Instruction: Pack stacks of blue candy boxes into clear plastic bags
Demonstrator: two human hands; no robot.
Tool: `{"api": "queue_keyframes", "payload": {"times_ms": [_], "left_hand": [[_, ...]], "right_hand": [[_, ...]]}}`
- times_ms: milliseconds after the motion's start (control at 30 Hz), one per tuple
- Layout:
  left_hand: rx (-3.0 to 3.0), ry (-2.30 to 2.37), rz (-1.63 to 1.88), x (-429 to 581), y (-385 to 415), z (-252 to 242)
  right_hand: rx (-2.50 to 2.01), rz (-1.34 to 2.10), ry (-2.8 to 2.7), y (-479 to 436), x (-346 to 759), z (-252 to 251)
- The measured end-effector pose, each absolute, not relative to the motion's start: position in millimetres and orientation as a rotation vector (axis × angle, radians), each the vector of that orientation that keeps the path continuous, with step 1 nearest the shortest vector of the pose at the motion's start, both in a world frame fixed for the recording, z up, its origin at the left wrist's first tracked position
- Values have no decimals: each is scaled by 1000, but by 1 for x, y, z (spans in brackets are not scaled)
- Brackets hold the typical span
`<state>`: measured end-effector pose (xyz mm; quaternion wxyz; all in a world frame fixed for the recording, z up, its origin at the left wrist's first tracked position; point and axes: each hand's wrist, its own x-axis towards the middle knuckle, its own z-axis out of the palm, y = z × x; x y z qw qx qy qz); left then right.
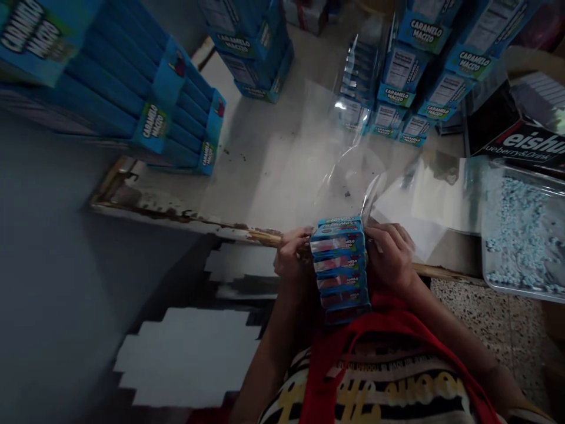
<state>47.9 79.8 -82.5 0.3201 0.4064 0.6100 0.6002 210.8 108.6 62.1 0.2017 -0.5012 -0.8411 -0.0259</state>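
Note:
A stack of small blue candy boxes (339,265) stands against my body at the table's front edge, several boxes in a row with printed fronts. From its far end a clear plastic bag (348,176) stretches out over the tabletop. At the left side of the stack, my left hand (293,253) is closed, its fingertips pinching the plastic beside the boxes. My right hand (392,250) has its fingers curled and pressed together on the plastic at the right side. Parts of both thumbs and the bag's rim are hidden or blurred.
Tall stacks of blue caramel boxes (176,118) stand at the left, with more boxes (397,94) at the back right. A clear tray (485,247) holds small blue pieces. Behind it is a black carton (507,129). The table's front edge (212,221) is chipped.

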Motion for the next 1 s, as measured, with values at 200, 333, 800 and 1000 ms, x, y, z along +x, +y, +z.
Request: {"api": "queue_keyframes", "payload": {"times_ms": [200, 333, 800, 1000], "left_hand": [[1229, 1900, 1503, 47, 90, -65], [997, 1706, 1442, 49, 92, -56], [640, 1590, 1384, 44, 88, -46], [1003, 1697, 1252, 31, 70, -65]], "right_hand": [[-1401, -178, -2378, 110, 212, 65], [-1434, -115, -2348, 110, 209, 68], [-1482, 224, -2212, 110, 220, 55], [-1585, -19, -2251, 107, 218, 47]]}}
